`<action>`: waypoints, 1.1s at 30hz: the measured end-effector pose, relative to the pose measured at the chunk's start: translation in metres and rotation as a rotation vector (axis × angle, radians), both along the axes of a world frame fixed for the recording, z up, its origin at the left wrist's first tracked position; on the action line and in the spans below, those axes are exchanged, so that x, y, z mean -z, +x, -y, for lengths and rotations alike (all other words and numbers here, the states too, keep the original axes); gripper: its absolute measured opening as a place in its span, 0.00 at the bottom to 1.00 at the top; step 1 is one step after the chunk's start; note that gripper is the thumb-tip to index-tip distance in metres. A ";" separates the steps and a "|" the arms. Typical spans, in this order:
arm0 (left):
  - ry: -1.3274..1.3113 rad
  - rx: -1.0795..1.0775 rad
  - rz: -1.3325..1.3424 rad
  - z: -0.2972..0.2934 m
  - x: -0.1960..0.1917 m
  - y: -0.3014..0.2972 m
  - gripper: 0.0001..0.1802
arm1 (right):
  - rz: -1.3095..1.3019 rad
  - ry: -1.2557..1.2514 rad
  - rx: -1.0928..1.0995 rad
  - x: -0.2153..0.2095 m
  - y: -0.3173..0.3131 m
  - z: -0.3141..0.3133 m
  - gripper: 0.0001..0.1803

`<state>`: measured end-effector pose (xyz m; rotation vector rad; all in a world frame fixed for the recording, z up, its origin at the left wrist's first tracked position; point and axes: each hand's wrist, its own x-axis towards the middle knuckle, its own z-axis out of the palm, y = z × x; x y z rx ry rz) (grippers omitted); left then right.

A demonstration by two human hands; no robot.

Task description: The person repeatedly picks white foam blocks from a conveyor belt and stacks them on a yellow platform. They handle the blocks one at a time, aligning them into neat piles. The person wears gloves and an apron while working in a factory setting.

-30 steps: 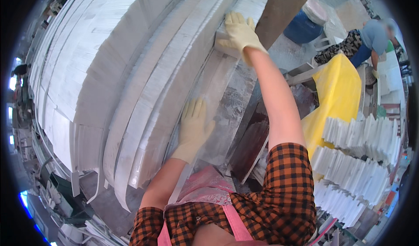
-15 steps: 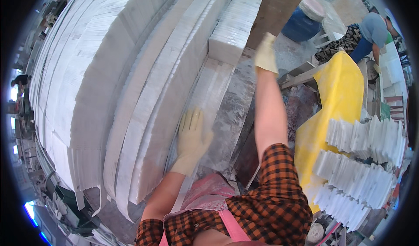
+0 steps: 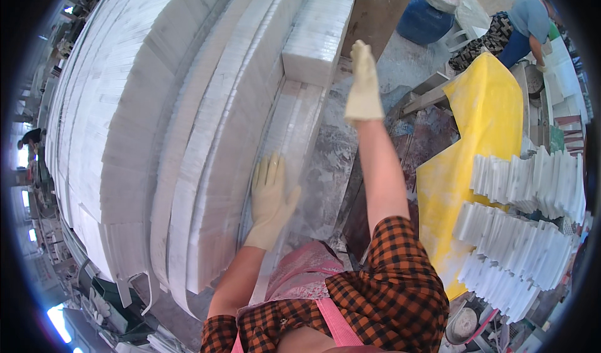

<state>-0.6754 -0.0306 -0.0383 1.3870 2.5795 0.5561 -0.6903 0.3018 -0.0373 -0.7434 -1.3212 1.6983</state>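
Note:
Both my hands wear pale cream rubber gloves. My left hand (image 3: 272, 197) rests flat, fingers stretched, on a low layer of white stone-like strips (image 3: 294, 118), beside a taller row of the same material. My right hand (image 3: 364, 85) reaches far forward at arm's length, its fingers straight and seen edge-on, with nothing visible in it. It is just right of a raised block of stacked white strips (image 3: 310, 68) and near the lower end of a brown board (image 3: 379, 15). Whether it touches either one, I cannot tell.
Long curved-looking rows of white slabs (image 3: 134, 121) fill the left. To the right hang a yellow cover (image 3: 485, 121) and stacked white strips (image 3: 519, 228). A blue barrel (image 3: 427, 20) stands far ahead; a co-worker (image 3: 529, 24) bends over at the far right.
The view has shifted a little, so the far rows and the board sit further left. My right hand has moved left with them; my left hand stays nearly in place.

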 end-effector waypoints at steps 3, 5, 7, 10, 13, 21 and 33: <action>0.006 -0.010 0.006 0.002 0.002 0.001 0.43 | 0.082 0.179 0.077 0.005 -0.018 0.051 0.41; -0.002 -0.009 0.012 0.002 0.002 0.002 0.42 | 0.279 0.259 0.189 -0.002 -0.033 0.077 0.45; -0.001 -0.012 0.020 0.002 0.001 0.002 0.43 | 0.331 0.196 0.288 -0.012 -0.049 0.089 0.49; -0.021 -0.025 0.022 0.001 -0.001 0.002 0.43 | 0.231 0.081 0.392 -0.024 -0.066 0.093 0.49; -0.016 -0.019 0.015 0.000 -0.002 0.002 0.43 | 0.283 0.060 0.411 -0.021 -0.066 0.090 0.41; -0.006 -0.008 -0.039 0.002 0.002 0.003 0.43 | 0.099 0.263 0.195 0.014 -0.048 0.053 0.32; 0.135 0.020 -0.121 0.006 0.025 -0.001 0.41 | 0.219 -0.338 0.051 -0.005 0.199 0.239 0.29</action>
